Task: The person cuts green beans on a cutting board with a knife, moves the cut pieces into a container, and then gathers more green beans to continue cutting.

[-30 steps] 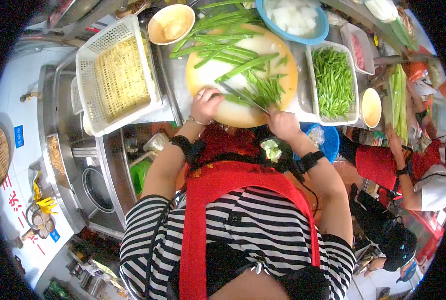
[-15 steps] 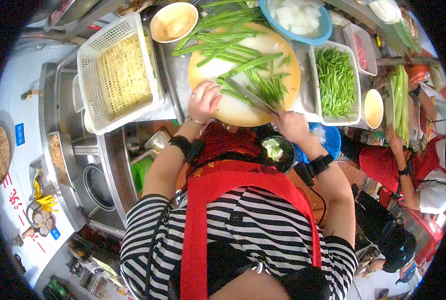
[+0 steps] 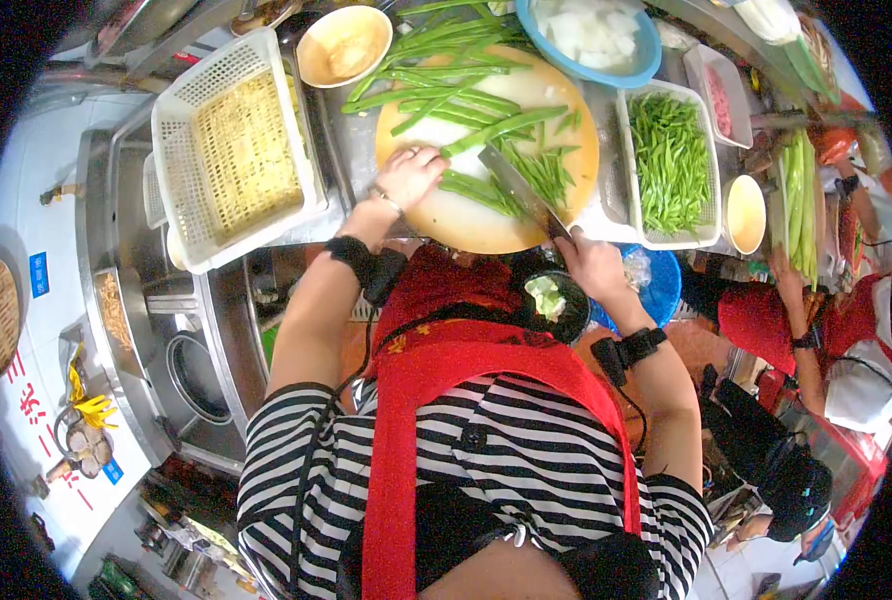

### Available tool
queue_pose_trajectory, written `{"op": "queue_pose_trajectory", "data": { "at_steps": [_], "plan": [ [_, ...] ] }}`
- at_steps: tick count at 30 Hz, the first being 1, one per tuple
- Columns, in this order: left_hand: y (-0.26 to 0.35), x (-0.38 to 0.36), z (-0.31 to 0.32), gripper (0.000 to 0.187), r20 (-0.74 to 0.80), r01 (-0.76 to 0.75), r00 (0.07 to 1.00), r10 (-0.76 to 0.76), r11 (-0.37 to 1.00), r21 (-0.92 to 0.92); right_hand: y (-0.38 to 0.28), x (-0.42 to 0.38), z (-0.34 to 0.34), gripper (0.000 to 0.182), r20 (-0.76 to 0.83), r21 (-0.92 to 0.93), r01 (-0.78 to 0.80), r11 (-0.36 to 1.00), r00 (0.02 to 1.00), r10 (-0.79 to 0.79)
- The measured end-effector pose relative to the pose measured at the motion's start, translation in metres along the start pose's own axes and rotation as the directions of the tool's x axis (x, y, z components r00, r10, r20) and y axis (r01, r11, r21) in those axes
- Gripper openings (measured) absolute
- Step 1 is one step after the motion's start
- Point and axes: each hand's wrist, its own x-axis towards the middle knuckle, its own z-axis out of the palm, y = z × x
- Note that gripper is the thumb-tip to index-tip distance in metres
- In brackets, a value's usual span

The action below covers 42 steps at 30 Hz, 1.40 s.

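Note:
A round cutting board holds long whole green beans at its far side and a heap of slanted cut pieces at the right. My right hand is closed round the dark handle of a kitchen knife; its blade lies across the board, against the cut pieces. My left hand rests at the board's left edge with its fingers curled at the near end of a green bean. Just right of that hand are some bean lengths lying together.
Left stands a white basket of pale yellow strips, with a cream bowl behind it. A blue bowl of white chunks and a basket of sliced beans stand right. A co-worker's hand touches long green stalks.
My left hand has moved up and left, from the near bean lengths to the end of the upper bean. The knife has shifted right, its handle now nearer to me.

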Motion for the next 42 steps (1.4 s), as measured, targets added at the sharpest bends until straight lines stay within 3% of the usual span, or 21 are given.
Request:
{"op": "queue_pose_trajectory", "data": {
  "at_steps": [1,5,6,7,8,10,12,14,15,16,18,22,24,27,30,31,33,36,42],
  "plan": [
    [-0.004,0.003,-0.001,0.024,0.116,-0.034,0.993,0.035,0.999,-0.015,0.001,0.0,0.001,0.03,0.002,0.004,-0.008,1.0,1.0,0.008],
    [-0.013,0.006,-0.005,0.018,0.122,0.059,0.992,-0.041,0.987,-0.147,-0.002,-0.002,-0.002,0.03,-0.015,0.053,-0.032,0.998,0.999,0.033],
    [-0.012,0.005,-0.012,0.016,0.17,0.246,0.967,-0.19,0.873,-0.422,-0.003,-0.002,-0.004,0.03,-0.024,0.063,-0.037,0.997,0.999,0.039],
    [-0.009,0.004,-0.015,0.015,0.261,0.406,0.914,-0.312,0.65,-0.643,-0.003,-0.003,-0.004,0.03,-0.032,0.073,-0.042,0.996,0.998,0.045],
    [-0.008,0.002,-0.014,0.015,0.264,0.405,0.914,-0.309,0.65,-0.642,-0.002,-0.004,-0.003,0.03,-0.032,0.075,-0.046,0.996,0.998,0.049],
    [-0.006,-0.007,-0.007,0.015,0.289,0.421,0.903,-0.317,0.52,-0.743,0.0,-0.004,-0.002,0.029,-0.038,0.091,-0.027,0.996,0.999,0.03],
    [0.005,-0.011,0.0,0.014,0.261,0.387,0.919,-0.295,0.555,-0.736,0.001,-0.004,0.0,0.029,-0.025,0.081,-0.022,0.996,0.999,0.024],
    [0.021,-0.007,-0.011,0.016,0.222,0.371,0.926,-0.307,0.852,-0.37,0.0,-0.005,-0.001,0.028,-0.013,0.069,-0.018,0.997,1.0,0.019],
    [0.026,-0.005,-0.013,0.016,0.277,0.466,0.88,-0.385,0.813,-0.348,-0.003,-0.005,-0.004,0.028,-0.015,0.057,0.004,0.998,1.0,-0.003],
    [0.025,-0.007,-0.011,0.016,0.277,0.468,0.879,-0.388,0.812,-0.349,-0.005,-0.006,-0.005,0.027,-0.015,0.044,0.026,0.999,1.0,-0.025],
    [0.024,-0.01,-0.008,0.016,0.098,0.29,0.957,-0.273,0.901,-0.323,-0.015,-0.003,-0.001,0.026,-0.013,0.007,0.053,0.999,0.999,-0.053],
    [0.03,-0.008,-0.007,0.017,0.104,0.349,0.937,-0.334,0.87,-0.348,-0.02,0.007,0.016,0.026,0.038,-0.114,0.088,0.99,0.996,-0.084],
    [0.034,-0.009,-0.004,0.018,0.2,0.537,0.844,-0.498,0.784,-0.312,-0.022,0.002,0.006,0.026,0.058,-0.142,0.095,0.985,0.994,-0.088],
    [0.039,-0.006,-0.01,0.019,0.259,0.61,0.791,-0.554,0.742,-0.277,-0.025,0.005,0.003,0.026,0.032,-0.126,0.125,0.984,0.992,-0.122],
    [0.043,-0.001,-0.016,0.021,0.345,0.682,0.726,-0.596,0.691,-0.24,-0.024,0.015,0.017,0.024,0.106,-0.204,0.124,0.971,0.989,-0.104],
    [0.04,-0.005,-0.011,0.021,0.343,0.68,0.727,-0.596,0.693,-0.237,-0.027,0.016,0.005,0.023,0.109,-0.185,0.128,0.974,0.988,-0.109],
    [0.035,-0.009,0.0,0.021,0.111,0.521,0.847,-0.519,0.771,-0.367,-0.031,0.013,-0.01,0.019,0.096,-0.128,0.123,0.984,0.989,-0.111],
    [0.037,-0.008,0.003,0.02,0.15,0.634,0.763,-0.629,0.682,-0.365,-0.028,0.017,0.016,0.018,0.073,-0.106,0.122,0.987,0.991,-0.114],
    [0.037,-0.012,0.003,0.018,0.125,0.606,0.778,-0.615,0.684,-0.406,-0.035,0.021,-0.003,0.013,0.077,-0.121,0.134,0.984,0.989,-0.125]
  ]
}}
